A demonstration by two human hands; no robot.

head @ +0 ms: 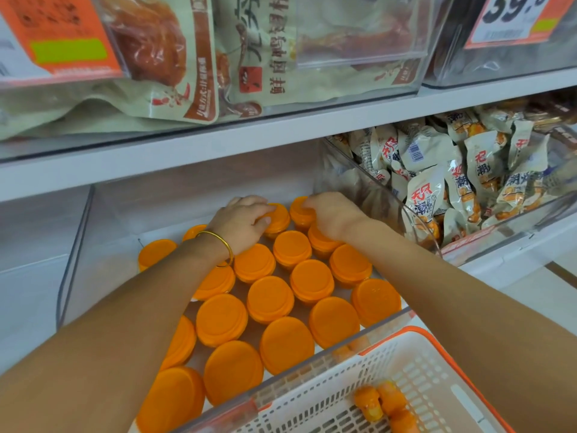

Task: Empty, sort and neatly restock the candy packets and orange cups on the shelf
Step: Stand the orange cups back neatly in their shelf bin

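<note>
Cups (270,300) with orange lids stand upright in tight, staggered rows inside a clear bin (74,260) on the shelf, lids nearly touching, so the neat restocking of this bin looks well advanced. Both hands reach to the back row, probably to seat two cups square against the rear wall. The left hand (242,225), a gold bangle (220,245) at its wrist, curls its fingers down over the lid of one rear cup (279,220) and holds it from above. The right hand (332,215) holds the neighbouring rear cup (299,214) the same way, fingers bent over the lid. A top hold makes sense here, since the lid is the only part left free when the cups sit so close. To the right, a second clear bin (420,228), tilted toward the aisle, holds the candy packets (427,182) in a loose heap facing every way; these seem not yet tidied. Just in front of the cups, a white slotted basket (343,385) with an orange rim holds a few small orange pieces (385,404), too blurred to identify. On the shelf above, more clear bins hold large flat pouches (156,57) behind a price card (515,17).
</note>
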